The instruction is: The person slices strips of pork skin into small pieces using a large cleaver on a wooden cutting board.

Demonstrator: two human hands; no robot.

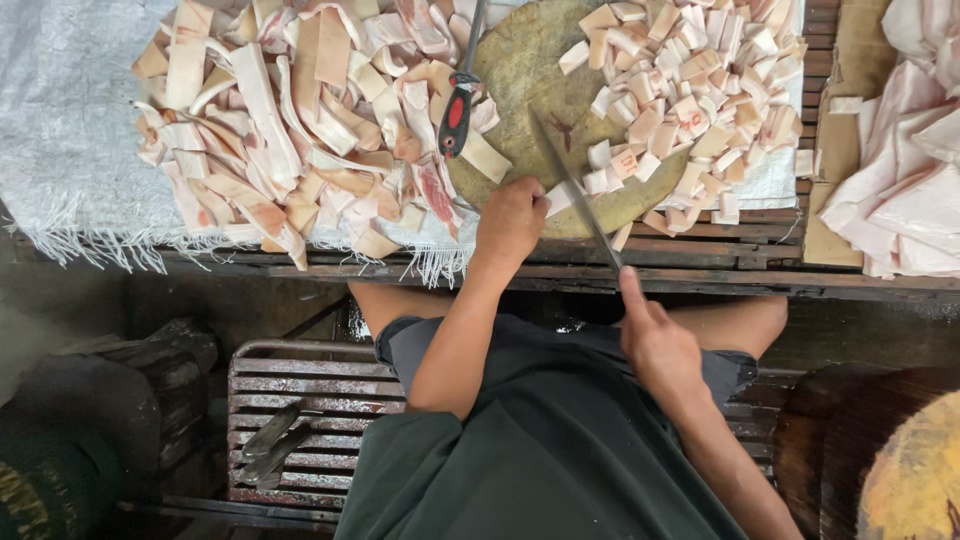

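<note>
At the far right of the table (pixel 700 282) I see flat brown cardboard (pixel 835 150) under a heap of pale meat slabs (pixel 915 160), and on the left a white woven sack (pixel 60 120) lies under the long pork strips (pixel 270 130); some of the small cut cubes (pixel 690 90) have red stamp marks. My right hand (pixel 655 345) is closed around the handle of the long knife (pixel 575 190), with the forefinger along it, and the blade goes up over the round wooden board (pixel 530 70). My left hand (pixel 510 222) is clenched on a pork piece (pixel 558 198) at the near edge of this board, just beside the blade.
</note>
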